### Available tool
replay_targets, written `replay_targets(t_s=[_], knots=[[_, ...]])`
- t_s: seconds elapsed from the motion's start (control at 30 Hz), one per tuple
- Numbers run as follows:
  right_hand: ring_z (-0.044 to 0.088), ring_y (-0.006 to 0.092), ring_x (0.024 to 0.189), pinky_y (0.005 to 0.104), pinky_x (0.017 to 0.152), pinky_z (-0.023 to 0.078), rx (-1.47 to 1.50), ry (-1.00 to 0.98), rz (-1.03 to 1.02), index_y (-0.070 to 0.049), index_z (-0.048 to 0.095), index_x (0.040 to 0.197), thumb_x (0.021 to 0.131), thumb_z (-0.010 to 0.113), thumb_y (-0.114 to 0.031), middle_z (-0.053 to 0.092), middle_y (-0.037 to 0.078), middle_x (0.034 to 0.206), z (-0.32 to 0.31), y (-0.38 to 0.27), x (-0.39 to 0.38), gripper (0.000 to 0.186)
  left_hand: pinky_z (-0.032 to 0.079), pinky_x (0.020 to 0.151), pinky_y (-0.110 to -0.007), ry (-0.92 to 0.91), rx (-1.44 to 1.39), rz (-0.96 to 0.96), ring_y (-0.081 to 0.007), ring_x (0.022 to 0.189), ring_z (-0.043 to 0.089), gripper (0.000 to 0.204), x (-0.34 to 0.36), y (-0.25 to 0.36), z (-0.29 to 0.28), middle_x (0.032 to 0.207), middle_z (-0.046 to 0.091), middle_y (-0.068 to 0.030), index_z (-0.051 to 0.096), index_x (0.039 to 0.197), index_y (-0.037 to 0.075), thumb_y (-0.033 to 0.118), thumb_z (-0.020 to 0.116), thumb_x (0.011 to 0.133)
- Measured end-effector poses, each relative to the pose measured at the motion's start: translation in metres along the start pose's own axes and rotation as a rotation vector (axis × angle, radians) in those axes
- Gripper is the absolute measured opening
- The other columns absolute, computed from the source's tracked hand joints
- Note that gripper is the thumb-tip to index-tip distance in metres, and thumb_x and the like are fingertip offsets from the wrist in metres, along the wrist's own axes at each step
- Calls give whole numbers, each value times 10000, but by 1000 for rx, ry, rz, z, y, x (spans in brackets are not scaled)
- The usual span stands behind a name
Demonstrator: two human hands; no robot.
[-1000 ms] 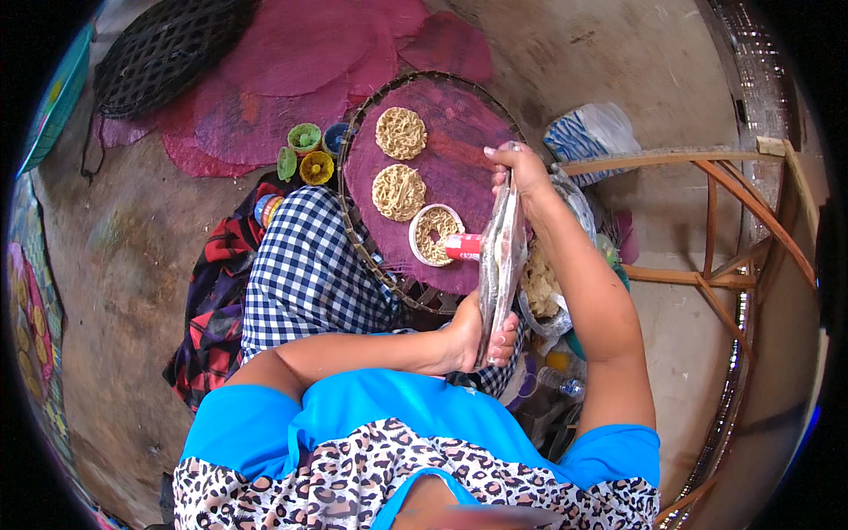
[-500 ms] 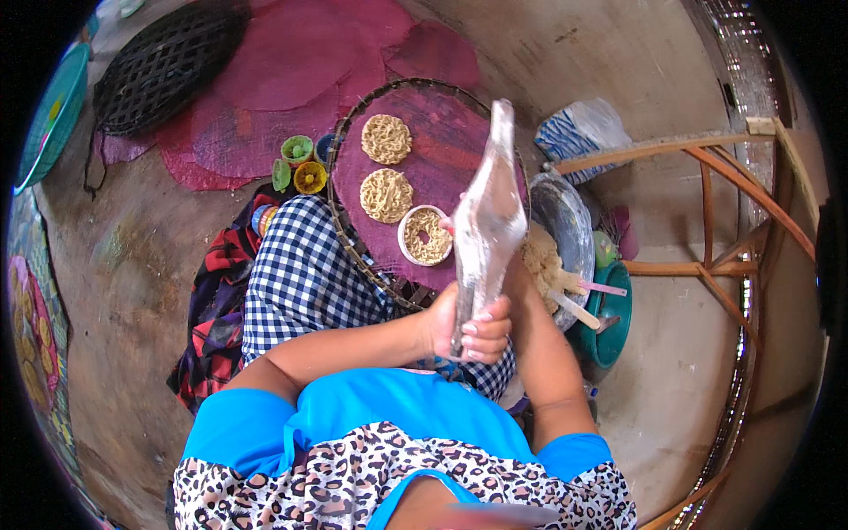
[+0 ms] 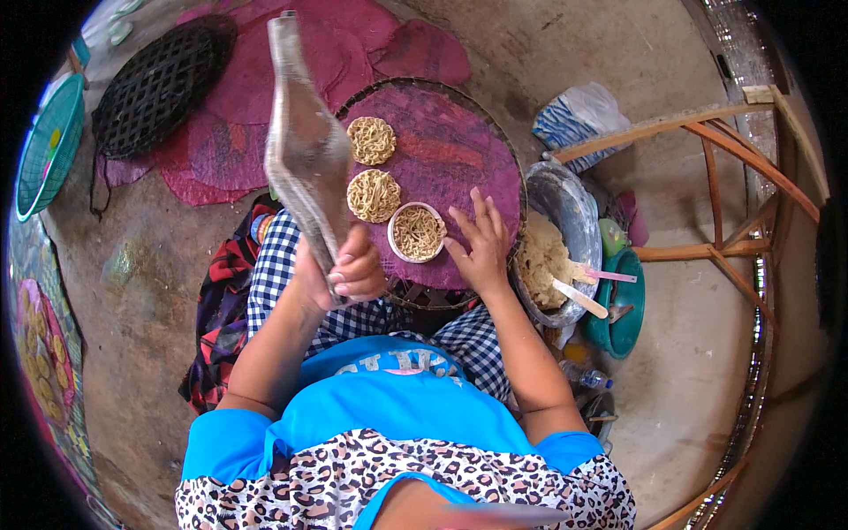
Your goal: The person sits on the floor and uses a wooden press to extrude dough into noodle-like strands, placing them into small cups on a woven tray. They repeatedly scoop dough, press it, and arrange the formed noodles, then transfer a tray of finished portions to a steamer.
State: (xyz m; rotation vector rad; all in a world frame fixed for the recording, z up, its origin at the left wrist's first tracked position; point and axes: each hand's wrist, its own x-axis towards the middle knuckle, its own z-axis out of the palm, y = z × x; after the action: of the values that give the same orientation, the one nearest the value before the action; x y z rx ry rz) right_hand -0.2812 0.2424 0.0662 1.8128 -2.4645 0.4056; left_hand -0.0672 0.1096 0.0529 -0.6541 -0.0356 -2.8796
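Observation:
My left hand (image 3: 344,269) is closed around the lower end of a long, dough-smeared grey press (image 3: 305,146) with a wide middle and a narrow far end. It is held up tilted, in front of the round tray's left edge. My right hand (image 3: 484,246) holds nothing; its fingers are spread over the tray's purple cloth (image 3: 450,132). Just left of those fingers sits a white ring mould (image 3: 391,237) filled with noodle-like dough strands (image 3: 419,233). Two round strand cakes, an upper one (image 3: 371,141) and a lower one (image 3: 374,195), lie beyond it.
Right of the tray (image 3: 519,159) stands a grey basin (image 3: 585,199) of pale dough (image 3: 541,256) with a spatula (image 3: 579,298). Beside it is a green tub (image 3: 632,309). A wooden frame (image 3: 707,250) stands farther right. At far left are a black woven tray (image 3: 163,84) and a teal basket (image 3: 51,155).
The press has swung left and now stays in my left hand alone. My right hand has come away to the tray. More strands now fill the ring mould's middle, where a hole showed before.

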Motion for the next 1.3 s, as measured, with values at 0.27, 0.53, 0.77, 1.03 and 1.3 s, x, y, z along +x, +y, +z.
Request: replay_targets(t_s=[0.27, 0.53, 0.77, 1.03, 1.3], knots=[[201, 368, 1325, 598, 1018, 123, -38, -63, -6, -156, 557, 1203, 772, 555, -539, 257, 119, 1442, 13, -14, -23, 576, 386, 423, -286, -44, 63, 78, -111, 384, 439, 380, 0, 8, -3, 463, 438, 20, 439, 653, 103, 405, 403, 880], [222, 373, 1316, 607, 1011, 117, -9, -66, 147, -99, 554, 1197, 770, 495, -636, 295, 149, 1417, 13, -15, -25, 688, 330, 407, -273, -19, 35, 56, -104, 362, 377, 449, 0, 0, -5, 456, 405, 11, 439, 645, 100, 434, 286, 904], [230, 350, 1318, 616, 1004, 112, -44, -13, -4, -108, 554, 1196, 756, 514, -632, 317, 129, 1408, 12, -26, -33, 685, 322, 405, -272, -8, 13, 39, -103, 358, 368, 437, 1, -2, -6, 454, 401, 11, 441, 644, 96, 422, 295, 897], [532, 278, 1091, 499, 965, 296, 307, 90, 22, -61, 553, 1169, 794, 548, -547, 564, 127, 1183, -26, -4, 21, 614, 266, 380, -276, 203, 87, -186, -135, 352, 338, 510, 6, -24, -2, 437, 361, -23, 437, 608, 74, 487, 289, 866], [559, 109, 687, 229, 618, 448, 1437, 363, 23, -27, 523, 937, 861, 532, -464, 567, 52, 768, -90, -31, 64, 444, 351, 376, -284, 409, 211, -688, -200, 375, 409, 715, 33, -77, -4, 474, 448, -116, 463, 574, 7, 621, 210, 839]])
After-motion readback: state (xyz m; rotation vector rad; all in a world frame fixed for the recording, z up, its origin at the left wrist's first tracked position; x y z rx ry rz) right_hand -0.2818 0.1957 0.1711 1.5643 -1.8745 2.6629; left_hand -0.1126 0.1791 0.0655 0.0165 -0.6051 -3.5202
